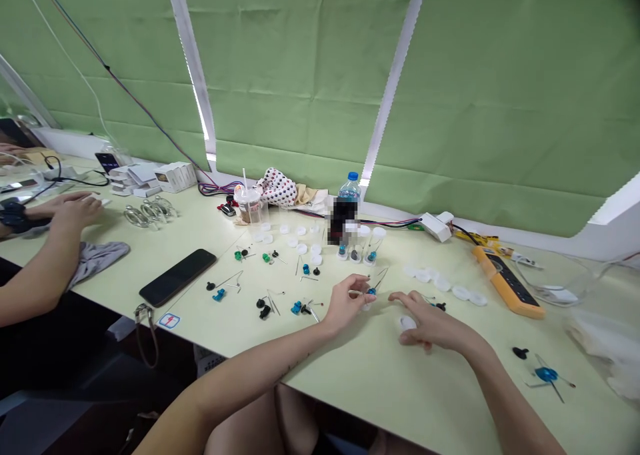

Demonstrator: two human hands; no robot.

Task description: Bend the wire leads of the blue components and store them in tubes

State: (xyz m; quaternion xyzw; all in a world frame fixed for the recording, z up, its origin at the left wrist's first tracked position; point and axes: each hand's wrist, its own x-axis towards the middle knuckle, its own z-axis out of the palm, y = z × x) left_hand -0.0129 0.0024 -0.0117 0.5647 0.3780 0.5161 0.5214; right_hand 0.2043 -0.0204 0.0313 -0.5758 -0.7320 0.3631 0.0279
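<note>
My left hand (347, 301) is closed around a small clear tube, hard to make out, with a blue plastic part (371, 293) and thin metal pins in it. To its right, my right hand (430, 321) is low over the table, thumb and forefinger apart. A round white cap (407, 323) shows between them; whether they touch it I cannot tell. Just beyond my left hand stand several clear tubes (371, 247) with white ends and small parts inside. Several sets of blue, green and black parts with metal pins, such as one blue part (297, 307), lie to the left.
White caps (443, 284) form a row behind my right hand. An orange multimeter (507, 283) lies at the right. Farther left are a phone (178, 277), a drink cup (250, 205) and a water bottle (350, 188). Another person's hands (75, 211) are at the far left.
</note>
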